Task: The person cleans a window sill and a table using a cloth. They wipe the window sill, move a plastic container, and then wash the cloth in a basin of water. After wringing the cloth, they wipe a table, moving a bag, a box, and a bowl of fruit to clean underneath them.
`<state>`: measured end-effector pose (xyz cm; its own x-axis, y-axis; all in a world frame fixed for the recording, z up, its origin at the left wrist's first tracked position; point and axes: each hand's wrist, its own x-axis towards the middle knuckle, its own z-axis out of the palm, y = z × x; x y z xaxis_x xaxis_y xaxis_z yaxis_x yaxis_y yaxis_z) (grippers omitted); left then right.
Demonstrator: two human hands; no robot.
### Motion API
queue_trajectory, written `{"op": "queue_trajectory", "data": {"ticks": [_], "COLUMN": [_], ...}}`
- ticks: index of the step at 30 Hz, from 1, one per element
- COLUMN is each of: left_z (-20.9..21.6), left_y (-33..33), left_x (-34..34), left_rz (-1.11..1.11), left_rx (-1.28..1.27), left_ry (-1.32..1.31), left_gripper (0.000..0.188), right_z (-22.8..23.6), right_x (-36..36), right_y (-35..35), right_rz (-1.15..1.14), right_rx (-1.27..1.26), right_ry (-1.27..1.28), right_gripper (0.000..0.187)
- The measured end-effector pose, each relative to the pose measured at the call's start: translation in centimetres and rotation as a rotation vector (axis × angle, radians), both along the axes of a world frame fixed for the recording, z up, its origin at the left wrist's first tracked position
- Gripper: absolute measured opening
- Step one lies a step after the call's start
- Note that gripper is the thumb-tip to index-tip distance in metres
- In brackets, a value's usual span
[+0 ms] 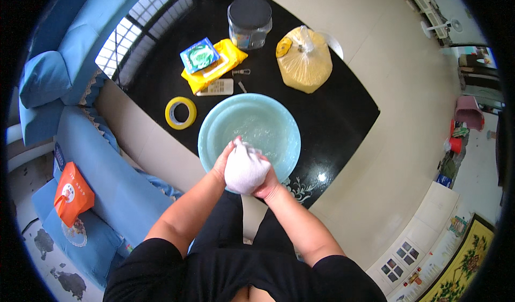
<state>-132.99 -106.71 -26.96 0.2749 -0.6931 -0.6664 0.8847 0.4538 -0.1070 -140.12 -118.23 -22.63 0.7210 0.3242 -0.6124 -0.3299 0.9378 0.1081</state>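
White cloth (pixel 247 169): bunched up over the basin's (pixel 294 141) near rim
Feel: soft and floppy, probably heavier and kinda slippery if soaked, nothing fragile
Left hand (pixel 221 165): clamped on the cloth, near-left of the basin
Right hand (pixel 268 186): wrapped round the other side; underneath fingertips hidden, can't tell how tight
Best hold: both sides, full palms

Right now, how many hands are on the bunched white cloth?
2: the left hand on the left side of the cloth, and the right hand on its right side, over the near part of the basin. Both are partly hidden; no third hand shows.
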Motion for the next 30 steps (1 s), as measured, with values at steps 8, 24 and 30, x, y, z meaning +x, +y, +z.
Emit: {"op": "queue_trajectory", "data": {"ticks": [8,24,30], "left_z": [0.7,2.8,0.6], "left_y": [-0.6,-3.7,-3.4], "left_x": [1.8,1.2,2.4], "left_rz": [-0.253,-0.374,-0.551], "left_rx": [0.157,0.343,-0.133], "left_ry": [-0.409,-0.348,-0.016], "left_gripper": [0.056,0.023,0.022], "right_z": [-1.1,0.1,3.2], "right_x": [-2.8,0.9,1.8], "right_y": [-2.9,-3.3,-3.4], "right_rz": [0.136,-0.212,0.028], "right_rx": [0.013,-0.907,-1.849], "right_ry": [0.177,0.085,-0.440], "right_gripper": [0.072,0.013,0.006]}}
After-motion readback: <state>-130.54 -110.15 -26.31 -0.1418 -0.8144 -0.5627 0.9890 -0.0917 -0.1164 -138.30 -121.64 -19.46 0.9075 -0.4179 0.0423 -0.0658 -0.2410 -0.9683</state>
